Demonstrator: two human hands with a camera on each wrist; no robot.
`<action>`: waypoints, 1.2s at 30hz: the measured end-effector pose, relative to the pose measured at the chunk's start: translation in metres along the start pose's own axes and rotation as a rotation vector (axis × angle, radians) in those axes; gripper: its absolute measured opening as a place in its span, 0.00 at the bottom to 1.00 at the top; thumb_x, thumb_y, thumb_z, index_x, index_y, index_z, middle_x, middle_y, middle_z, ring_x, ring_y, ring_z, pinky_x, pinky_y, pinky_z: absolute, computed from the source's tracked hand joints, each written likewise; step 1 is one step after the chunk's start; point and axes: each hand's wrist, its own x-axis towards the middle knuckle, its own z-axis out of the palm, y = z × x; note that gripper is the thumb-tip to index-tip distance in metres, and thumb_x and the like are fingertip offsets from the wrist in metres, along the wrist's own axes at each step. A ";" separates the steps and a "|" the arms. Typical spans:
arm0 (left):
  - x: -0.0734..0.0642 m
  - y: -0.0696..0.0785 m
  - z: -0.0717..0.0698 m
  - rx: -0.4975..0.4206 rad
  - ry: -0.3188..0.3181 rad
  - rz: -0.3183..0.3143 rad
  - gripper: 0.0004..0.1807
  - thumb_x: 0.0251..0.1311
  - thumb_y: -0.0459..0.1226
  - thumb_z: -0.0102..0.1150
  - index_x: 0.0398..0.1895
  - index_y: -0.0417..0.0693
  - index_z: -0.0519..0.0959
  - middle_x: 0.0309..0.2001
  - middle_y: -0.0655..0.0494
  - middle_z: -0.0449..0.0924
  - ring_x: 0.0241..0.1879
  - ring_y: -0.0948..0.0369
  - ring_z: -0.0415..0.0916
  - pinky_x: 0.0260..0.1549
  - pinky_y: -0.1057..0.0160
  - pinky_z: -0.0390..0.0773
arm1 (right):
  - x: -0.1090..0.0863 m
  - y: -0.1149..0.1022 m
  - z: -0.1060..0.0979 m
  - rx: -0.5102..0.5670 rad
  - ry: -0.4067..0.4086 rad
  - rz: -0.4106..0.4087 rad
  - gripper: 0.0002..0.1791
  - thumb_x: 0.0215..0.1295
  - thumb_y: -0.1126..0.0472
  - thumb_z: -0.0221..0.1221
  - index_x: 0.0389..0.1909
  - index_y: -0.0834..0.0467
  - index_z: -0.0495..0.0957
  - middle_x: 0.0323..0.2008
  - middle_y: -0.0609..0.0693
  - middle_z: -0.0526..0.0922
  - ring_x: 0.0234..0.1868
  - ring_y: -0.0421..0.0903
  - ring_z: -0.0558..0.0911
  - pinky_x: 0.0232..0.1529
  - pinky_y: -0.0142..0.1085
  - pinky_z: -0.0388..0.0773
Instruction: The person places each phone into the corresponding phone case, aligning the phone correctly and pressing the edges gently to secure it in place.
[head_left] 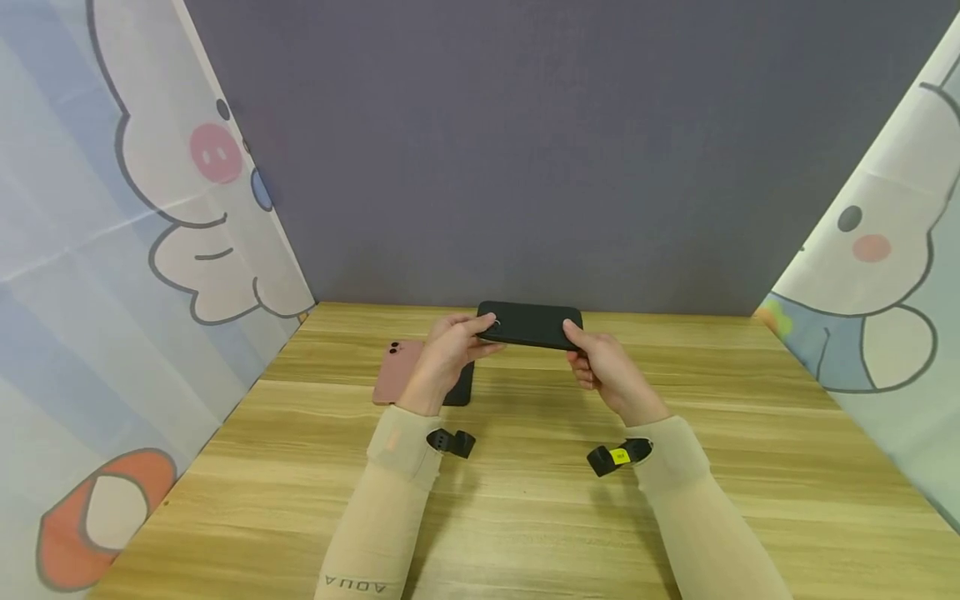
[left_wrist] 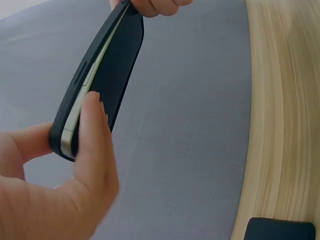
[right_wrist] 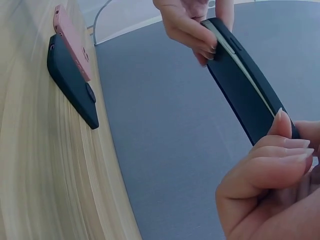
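A smartphone (left_wrist: 80, 110) in a black phone case (head_left: 532, 325) is held up above the far part of the table, between both hands. Its pale metal edge shows along one side in the wrist views, where the case lip does not cover it. My left hand (head_left: 448, 348) pinches one end, thumb on the case back and fingers on the screen side. At the other end my right hand (head_left: 611, 367) grips a corner between thumb and fingers. Behind the left hand on the table lie a pink phone or case (head_left: 396, 373) and a black one (head_left: 460, 388), partly hidden.
The wooden table (head_left: 525, 517) meets a grey upright panel (head_left: 525, 150) at its far edge. Cartoon-printed cloths hang on the left (head_left: 172, 275) and right (head_left: 885, 275). Each wrist wears a black strap over a pale sleeve.
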 end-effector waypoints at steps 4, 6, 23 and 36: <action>0.000 0.001 -0.002 0.056 0.015 -0.012 0.14 0.69 0.33 0.64 0.52 0.32 0.81 0.58 0.42 0.70 0.36 0.57 0.75 0.52 0.53 0.83 | 0.000 0.000 0.000 0.019 0.008 -0.003 0.28 0.78 0.40 0.50 0.21 0.55 0.69 0.17 0.44 0.61 0.15 0.39 0.59 0.20 0.31 0.59; 0.000 0.001 -0.003 0.064 0.028 -0.020 0.14 0.68 0.34 0.65 0.51 0.33 0.82 0.58 0.43 0.70 0.34 0.58 0.74 0.53 0.52 0.82 | 0.000 0.001 0.000 0.032 0.012 0.003 0.28 0.78 0.40 0.51 0.20 0.54 0.69 0.16 0.43 0.62 0.15 0.39 0.59 0.19 0.30 0.58; -0.004 0.002 -0.004 0.059 0.088 -0.021 0.13 0.65 0.34 0.68 0.49 0.35 0.84 0.59 0.45 0.71 0.27 0.60 0.77 0.49 0.52 0.84 | 0.001 0.002 0.000 0.050 -0.029 0.083 0.29 0.77 0.41 0.52 0.18 0.53 0.67 0.14 0.43 0.63 0.12 0.38 0.57 0.16 0.29 0.55; 0.000 -0.001 -0.004 0.035 0.115 -0.039 0.26 0.65 0.27 0.65 0.64 0.28 0.70 0.58 0.37 0.74 0.28 0.60 0.74 0.40 0.60 0.86 | 0.002 0.002 0.002 0.005 -0.019 0.078 0.29 0.78 0.40 0.50 0.17 0.53 0.67 0.13 0.43 0.60 0.11 0.38 0.55 0.15 0.30 0.53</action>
